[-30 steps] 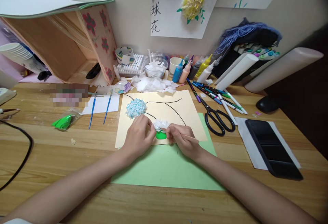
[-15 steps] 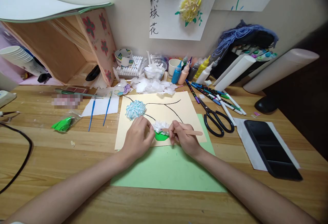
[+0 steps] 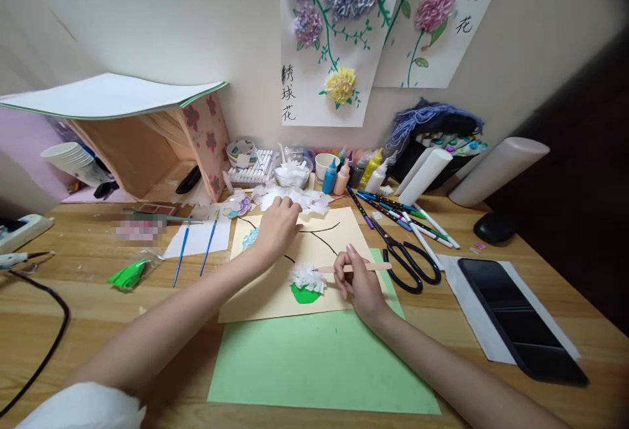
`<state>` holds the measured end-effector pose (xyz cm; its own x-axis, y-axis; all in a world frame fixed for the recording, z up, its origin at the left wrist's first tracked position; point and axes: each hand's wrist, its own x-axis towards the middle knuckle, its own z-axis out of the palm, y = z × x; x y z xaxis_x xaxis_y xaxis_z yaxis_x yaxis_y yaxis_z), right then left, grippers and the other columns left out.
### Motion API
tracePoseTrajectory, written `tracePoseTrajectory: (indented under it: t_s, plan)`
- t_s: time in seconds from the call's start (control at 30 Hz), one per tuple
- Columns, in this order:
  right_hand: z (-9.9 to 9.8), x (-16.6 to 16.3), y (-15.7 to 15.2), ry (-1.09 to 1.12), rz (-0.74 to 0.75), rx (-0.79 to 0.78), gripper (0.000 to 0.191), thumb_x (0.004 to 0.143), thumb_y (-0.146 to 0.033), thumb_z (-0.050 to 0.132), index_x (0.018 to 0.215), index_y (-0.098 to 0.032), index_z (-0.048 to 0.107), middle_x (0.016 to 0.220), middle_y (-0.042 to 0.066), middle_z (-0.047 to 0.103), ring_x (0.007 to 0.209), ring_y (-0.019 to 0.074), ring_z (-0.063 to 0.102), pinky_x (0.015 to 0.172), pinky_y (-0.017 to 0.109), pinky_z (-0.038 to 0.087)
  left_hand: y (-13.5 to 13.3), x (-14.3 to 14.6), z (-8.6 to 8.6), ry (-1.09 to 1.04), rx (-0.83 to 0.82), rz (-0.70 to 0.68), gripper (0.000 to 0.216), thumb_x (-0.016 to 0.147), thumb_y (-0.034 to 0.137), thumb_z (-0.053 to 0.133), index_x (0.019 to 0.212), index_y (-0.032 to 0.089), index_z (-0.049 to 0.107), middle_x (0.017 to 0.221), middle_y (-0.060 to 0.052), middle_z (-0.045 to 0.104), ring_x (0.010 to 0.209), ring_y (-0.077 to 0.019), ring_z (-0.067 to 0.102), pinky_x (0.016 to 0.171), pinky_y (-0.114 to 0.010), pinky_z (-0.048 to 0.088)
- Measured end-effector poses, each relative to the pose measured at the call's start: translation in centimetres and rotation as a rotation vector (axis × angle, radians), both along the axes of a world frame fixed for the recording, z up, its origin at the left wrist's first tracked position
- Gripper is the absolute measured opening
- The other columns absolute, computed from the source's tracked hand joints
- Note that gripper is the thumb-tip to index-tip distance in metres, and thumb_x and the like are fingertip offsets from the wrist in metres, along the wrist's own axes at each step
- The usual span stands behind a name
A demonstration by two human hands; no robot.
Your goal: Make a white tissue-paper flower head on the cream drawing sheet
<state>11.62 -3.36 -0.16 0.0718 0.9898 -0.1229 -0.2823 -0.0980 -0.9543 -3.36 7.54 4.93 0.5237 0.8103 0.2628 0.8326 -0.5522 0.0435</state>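
Observation:
My right hand [image 3: 360, 278] grips a flat wooden craft stick [image 3: 376, 266], whose far end is at the white paper flower [image 3: 308, 277]. Ruffled white paper pieces cover the flower's upper part; below them shows bright green [image 3: 305, 295]. My left hand [image 3: 280, 223] is stretched forward, fingers bent downward beside the pile of white paper scraps [image 3: 314, 201]; its fingertips are hidden. Partly behind the left hand, a blue-and-white paper flower [image 3: 249, 238] sits on the cream sheet [image 3: 260, 298], which bears black drawn branches.
Under the cream sheet lies a green sheet [image 3: 314, 370]. Scissors [image 3: 405, 259], several markers [image 3: 393, 209] and a phone [image 3: 521, 317] are to the right. Two paintbrushes [image 3: 209, 243] and a bag of green clay-like material [image 3: 128, 275] lie left. Paint bottles [image 3: 330, 179] stand behind.
My left hand has left the white flower and moved forward to the paper scraps. The right hand keeps the stick, drawn slightly away. The view has tilted up, showing more wall pictures.

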Motion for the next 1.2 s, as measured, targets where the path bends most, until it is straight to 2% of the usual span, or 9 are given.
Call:
tracePoseTrajectory:
  t_s: [0.13,0.23,0.33,0.53,0.67,0.77,0.93,1.07,1.2]
  plan:
    - [-0.3,0.2,0.2,0.048,-0.03,0.004,0.056,0.085,-0.06,0.04,0.05,-0.017,0.045,0.035,-0.006,0.036,0.029,0.0037,0.028,0.034,0.018,0.018,2.8,1.4,-0.3,-0.012,0.008,0.003,0.008,0.081,0.014,0.058,0.087,0.013,0.063,0.097,-0.012,0.06,0.095,-0.0242,0.05,0.074,-0.033,0.042]
    - [-0.2,0.3,0.2,0.073,-0.054,0.02,0.055,0.084,-0.059,0.042,0.049,-0.017,0.045,0.035,-0.006,0.036,0.029,0.0039,0.027,0.033,0.018,0.018,3.0,0.9,0.3,-0.076,-0.01,0.026,0.017,0.088,0.018,0.049,0.082,0.013,0.064,0.092,-0.01,0.061,0.093,-0.0217,0.051,0.074,-0.031,0.041]
    - [0.0,0.3,0.0,0.028,-0.046,0.037,0.057,0.084,-0.061,0.039,0.048,-0.017,0.046,0.035,-0.005,0.037,0.029,0.0047,0.029,0.033,0.019,0.02,1.6,-0.7,1.8,-0.175,-0.038,0.063,0.028,0.092,0.026,0.039,0.09,0.012,0.064,0.092,-0.007,0.062,0.088,-0.0178,0.052,0.077,-0.03,0.04]
    - [0.4,0.2,-0.9,-0.193,0.083,0.041,0.059,0.085,-0.062,0.039,0.048,-0.017,0.048,0.036,-0.005,0.038,0.028,0.0059,0.033,0.032,0.021,0.021,-4.7,-4.3,4.3,-0.521,-0.285,0.041,0.018,0.084,0.034,0.055,0.081,0.019,0.064,0.085,0.001,0.065,0.077,-0.0137,0.053,0.068,-0.025,0.039]
    - [0.5,0.0,-1.1,-0.247,0.196,0.053,0.055,0.087,-0.058,0.04,0.053,-0.017,0.052,0.038,-0.005,0.041,0.033,0.0064,0.038,0.039,0.021,0.029,-8.9,-5.2,2.9,-0.597,-0.632,-0.039,0.014,0.082,0.033,0.059,0.075,0.022,0.065,0.081,0.001,0.065,0.077,-0.0148,0.056,0.064,-0.026,0.04]
    - [0.4,0.1,-1.1,-0.282,0.206,0.04,0.051,0.088,-0.056,0.041,0.057,-0.016,0.053,0.038,-0.005,0.042,0.037,0.0074,0.04,0.042,0.021,0.031,-10.7,-5.0,0.7,-0.538,-0.763,-0.078,0.013,0.082,0.033,0.059,0.076,0.023,0.065,0.079,0.001,0.064,0.079,-0.0154,0.056,0.071,-0.028,0.042]
    - [0.4,0.2,-1.1,-0.243,0.196,0.072,0.044,0.089,-0.052,0.042,0.066,-0.017,0.054,0.041,-0.005,0.045,0.039,0.0079,0.042,0.043,0.021,0.032,-11.3,-4.0,-1.5,-0.429,-0.681,-0.058,0.012,0.084,0.031,0.056,0.08,0.022,0.064,0.086,-0.001,0.064,0.086,-0.0184,0.054,0.075,-0.032,0.042]
    - [0.6,0.3,-1.5,-0.252,0.083,0.153,0.034,0.089,-0.05,0.043,0.074,-0.02,0.05,0.04,-0.008,0.04,0.036,0.0082,0.037,0.04,0.021,0.028,-11.1,-3.3,-1.7,-0.386,-0.57,0.015,0.013,0.083,0.029,0.055,0.076,0.021,0.063,0.085,-0.003,0.062,0.086,-0.0201,0.053,0.072,-0.033,0.041]
    - [0.6,0.5,-2.1,-0.4,0.011,0.255,0.037,0.089,-0.049,0.043,0.065,-0.021,0.044,0.043,-0.006,0.04,0.038,0.0085,0.036,0.041,0.023,0.027,-10.9,-3.0,-1.9,-0.366,-0.531,0.063,0.013,0.082,0.028,0.054,0.074,0.02,0.06,0.082,-0.002,0.06,0.084,-0.0197,0.052,0.069,-0.032,0.04]
